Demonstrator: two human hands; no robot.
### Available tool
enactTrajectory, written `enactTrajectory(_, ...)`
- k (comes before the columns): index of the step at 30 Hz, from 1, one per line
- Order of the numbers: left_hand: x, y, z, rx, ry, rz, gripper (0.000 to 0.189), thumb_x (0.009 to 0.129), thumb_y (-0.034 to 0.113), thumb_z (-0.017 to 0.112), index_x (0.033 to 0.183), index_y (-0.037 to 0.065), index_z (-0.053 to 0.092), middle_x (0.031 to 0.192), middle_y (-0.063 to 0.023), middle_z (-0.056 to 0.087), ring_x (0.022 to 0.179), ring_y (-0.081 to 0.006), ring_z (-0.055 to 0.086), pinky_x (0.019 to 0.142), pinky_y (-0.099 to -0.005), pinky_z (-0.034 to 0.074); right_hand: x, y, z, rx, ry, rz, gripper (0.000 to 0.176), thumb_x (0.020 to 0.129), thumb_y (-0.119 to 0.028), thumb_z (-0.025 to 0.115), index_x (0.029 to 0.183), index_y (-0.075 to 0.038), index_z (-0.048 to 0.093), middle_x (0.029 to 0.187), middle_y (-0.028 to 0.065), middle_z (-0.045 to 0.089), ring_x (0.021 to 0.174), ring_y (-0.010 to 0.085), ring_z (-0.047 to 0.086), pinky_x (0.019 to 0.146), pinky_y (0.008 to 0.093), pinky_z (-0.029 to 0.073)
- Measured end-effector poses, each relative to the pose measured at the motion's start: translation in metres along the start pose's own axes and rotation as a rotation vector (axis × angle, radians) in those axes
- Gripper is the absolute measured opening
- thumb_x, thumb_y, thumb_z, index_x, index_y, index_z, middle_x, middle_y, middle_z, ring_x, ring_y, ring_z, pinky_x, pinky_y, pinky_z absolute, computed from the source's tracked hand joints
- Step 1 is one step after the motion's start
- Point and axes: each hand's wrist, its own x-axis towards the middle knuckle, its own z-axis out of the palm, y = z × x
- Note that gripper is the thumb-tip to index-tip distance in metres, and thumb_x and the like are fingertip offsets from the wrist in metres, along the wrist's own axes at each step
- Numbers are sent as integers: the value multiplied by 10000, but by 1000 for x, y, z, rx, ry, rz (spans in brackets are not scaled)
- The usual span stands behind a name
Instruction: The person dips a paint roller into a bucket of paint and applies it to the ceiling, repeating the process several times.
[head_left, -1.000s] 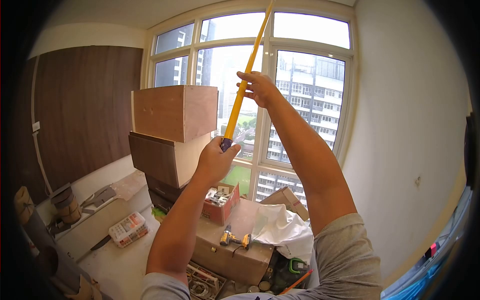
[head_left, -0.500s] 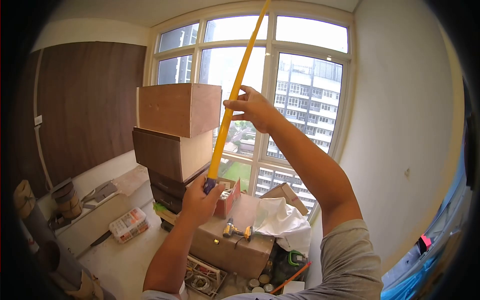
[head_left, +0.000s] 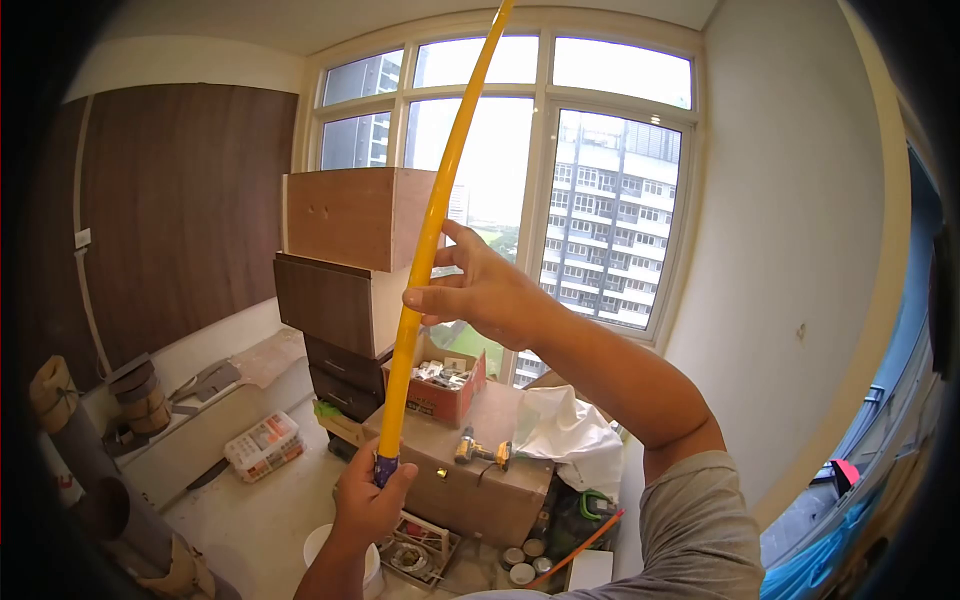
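Low in the frame, my left hand [head_left: 368,503] is closed tight round the purple bottom end of the yellow rod [head_left: 425,250]. At centre, my right hand [head_left: 480,292] holds it between thumb and curled fingers. Beyond, the rod arcs to the top edge, in front of the window [head_left: 610,200].

We hold a long, thin yellow rod [head_left: 431,215], smooth and glossy. It stands nearly upright and leans a little to the right as it rises. Along its length it bows in a gentle curve, and its upper end runs out past the top of the view. Its lower end carries a short dark purple cap [head_left: 384,467], pinched in our left grip [head_left: 368,505] low down. Our right grip [head_left: 480,295] hooks loosely around the shaft higher up, near its visible middle.
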Motion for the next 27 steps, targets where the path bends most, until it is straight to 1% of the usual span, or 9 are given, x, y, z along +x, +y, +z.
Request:
enactTrajectory(4,15,21,0,-34,26,-18,379,949,183,691,1261,14,557,736,36,554,523,-20,484,475,-194,397,23,1,-6,-32,27,-29,1053,818,-285,814,1525,77,123,1298,261,461,1098,318,643,832,341,612)
enactTrajectory(7,43,30,1,-30,17,-15,378,950,181,688,1262,14,558,690,41,541,501,-21,470,466,-195,393,44,0,-16,-15,49,-46,1019,825,-281,808,1515,82,152,1279,245,475,1081,303,652,815,328,623)
enactTrajectory(8,53,30,2,-26,21,-7,363,943,177,693,1245,18,569,696,47,539,520,-19,474,479,-198,395,53,5,-22,-12,58,-59,974,836,-271,799,1499,85,181,1245,235,505,1081,305,656,836,331,622)
enactTrajectory(11,86,28,8,2,34,24,319,929,181,705,1187,25,602,709,54,541,557,-17,486,506,-207,400,73,10,-40,-12,52,-41,968,848,-262,786,1504,107,177,1274,245,492,1155,331,601,910,394,601)
enactTrajectory(16,153,13,23,159,53,89,272,921,238,710,1064,19,637,693,27,549,558,-26,507,508,-213,408,116,36,-81,17,98,-62,907,871,-245,769,1483,121,211,1243,224,517,1141,310,606,923,399,592)
enactTrajectory(19,192,10,39,123,28,72,337,928,198,699,1187,3,605,647,41,524,481,-32,477,448,-208,385,145,59,-111,70,140,-61,910,869,-246,778,1482,125,216,1211,208,555,1112,283,617,908,391,590)
enactTrajectory(22,238,-13,51,196,39,152,330,926,201,699,1173,3,608,648,42,522,480,-34,477,447,-214,386,170,80,-138,118,184,-58,918,865,-253,783,1481,129,219,1197,201,580,1086,266,627,901,388,589)
enactTrajectory(25,268,-10,69,95,22,64,305,923,215,705,1127,6,617,642,38,517,475,-38,473,446,-218,391,193,98,-162,148,238,-61,930,863,-253,784,1485,130,210,1222,213,571,1088,267,627,894,383,590)
enactTrajectory(27,290,-13,77,168,37,108,278,922,220,707,1085,12,621,636,35,511,473,-40,472,443,-217,393,206,109,-177,174,260,-79,828,870,-263,776,1436,113,303,1188,187,570,1087,264,621,912,391,570)
